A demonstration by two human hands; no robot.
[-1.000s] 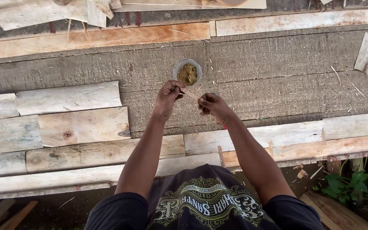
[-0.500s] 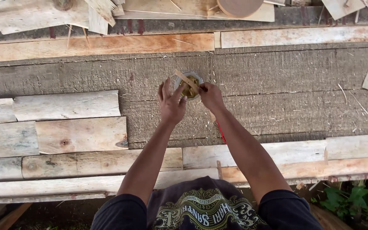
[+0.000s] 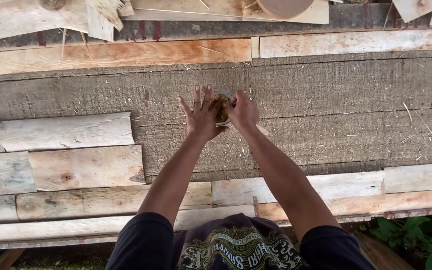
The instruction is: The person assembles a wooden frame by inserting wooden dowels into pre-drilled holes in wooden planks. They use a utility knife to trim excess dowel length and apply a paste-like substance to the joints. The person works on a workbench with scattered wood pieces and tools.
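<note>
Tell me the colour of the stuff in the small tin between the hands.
Yellowish-brown, in the small tin; seen in the head view, partly hidden by fingers.

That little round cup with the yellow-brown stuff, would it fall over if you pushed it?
Probably not easily: the small round clear cup looks low and wide on the rough grey wooden plank. It likely feels light, being small beside the left hand and right hand. Its yellow-brown filling might spill if tilted.
</note>
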